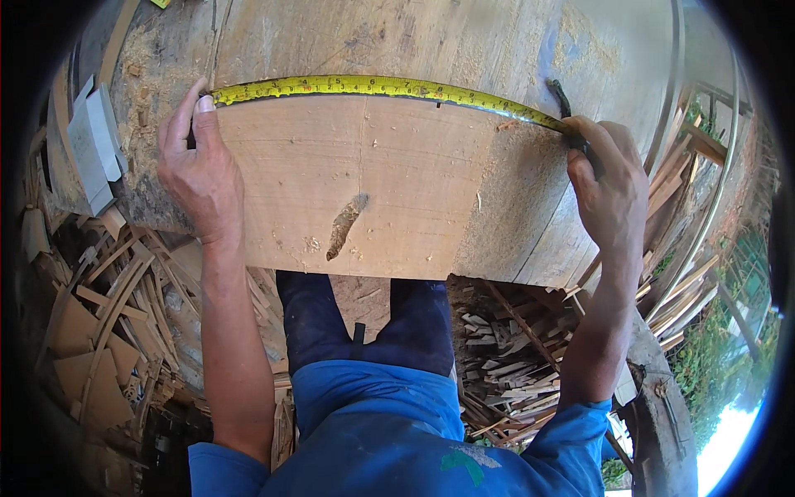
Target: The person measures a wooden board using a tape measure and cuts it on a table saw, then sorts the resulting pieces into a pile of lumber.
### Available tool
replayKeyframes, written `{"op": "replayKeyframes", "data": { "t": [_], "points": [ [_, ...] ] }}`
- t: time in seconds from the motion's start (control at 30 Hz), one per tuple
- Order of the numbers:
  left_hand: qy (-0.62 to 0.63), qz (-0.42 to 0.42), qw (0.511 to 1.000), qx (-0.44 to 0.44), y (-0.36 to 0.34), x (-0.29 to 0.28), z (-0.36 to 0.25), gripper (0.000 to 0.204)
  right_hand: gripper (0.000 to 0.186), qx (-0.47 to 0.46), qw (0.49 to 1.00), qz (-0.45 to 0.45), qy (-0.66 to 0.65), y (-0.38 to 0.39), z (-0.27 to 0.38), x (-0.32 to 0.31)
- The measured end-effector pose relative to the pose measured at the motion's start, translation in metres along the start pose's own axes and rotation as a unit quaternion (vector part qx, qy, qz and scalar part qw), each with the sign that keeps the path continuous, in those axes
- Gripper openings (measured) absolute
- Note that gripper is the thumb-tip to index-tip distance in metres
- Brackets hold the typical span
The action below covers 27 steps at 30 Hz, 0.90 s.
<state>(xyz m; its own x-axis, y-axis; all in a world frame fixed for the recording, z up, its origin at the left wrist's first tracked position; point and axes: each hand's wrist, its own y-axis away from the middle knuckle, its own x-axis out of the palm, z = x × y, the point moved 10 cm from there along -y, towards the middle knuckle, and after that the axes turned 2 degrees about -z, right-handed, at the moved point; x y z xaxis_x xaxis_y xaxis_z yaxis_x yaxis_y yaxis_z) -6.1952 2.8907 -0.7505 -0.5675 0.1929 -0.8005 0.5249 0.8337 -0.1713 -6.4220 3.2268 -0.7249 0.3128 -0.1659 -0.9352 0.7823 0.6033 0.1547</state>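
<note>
A yellow tape measure (389, 89) is stretched across a light wooden board (414, 182) with a long ragged hole in it. My left hand (199, 166) grips the tape's end at the board's left edge, thumb on the blade. My right hand (609, 178) is closed around the tape's dark case at the other end, mostly hiding it; a short black strap sticks up above it. The board lies on a weathered plank worktop (422, 33) strewn with sawdust.
Pale flat offcuts (91, 145) lie at the worktop's left. Below it are piles of wood scraps (505, 373) and more sticks and boards (116, 331). Green plants (704, 373) show at the right. My legs stand against the worktop's near edge.
</note>
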Motion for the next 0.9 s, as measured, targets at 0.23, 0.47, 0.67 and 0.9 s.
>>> {"op": "replayKeyframes", "data": {
  "t": [0.23, 0.47, 0.67, 0.9],
  "points": [
    [-0.015, -0.006, 1.000, -0.008, 0.000, 0.001, -0.002, 0.026, 0.033, 0.001, 1.000, -0.003, -0.003, -0.004, 0.000, 0.001],
    [-0.024, -0.004, 1.000, -0.014, 0.001, 0.002, -0.003, 0.026, 0.033, 0.002, 1.000, 0.001, -0.004, -0.004, -0.002, 0.003],
    [-0.010, -0.001, 1.000, -0.020, 0.001, 0.003, -0.003, 0.026, 0.033, -0.006, 1.000, 0.002, -0.006, -0.001, -0.004, 0.004],
    [-0.030, 0.005, 0.999, -0.022, 0.002, 0.004, -0.004, 0.025, 0.034, -0.009, 1.000, -0.002, -0.012, 0.008, -0.005, 0.003]
  ]
}}
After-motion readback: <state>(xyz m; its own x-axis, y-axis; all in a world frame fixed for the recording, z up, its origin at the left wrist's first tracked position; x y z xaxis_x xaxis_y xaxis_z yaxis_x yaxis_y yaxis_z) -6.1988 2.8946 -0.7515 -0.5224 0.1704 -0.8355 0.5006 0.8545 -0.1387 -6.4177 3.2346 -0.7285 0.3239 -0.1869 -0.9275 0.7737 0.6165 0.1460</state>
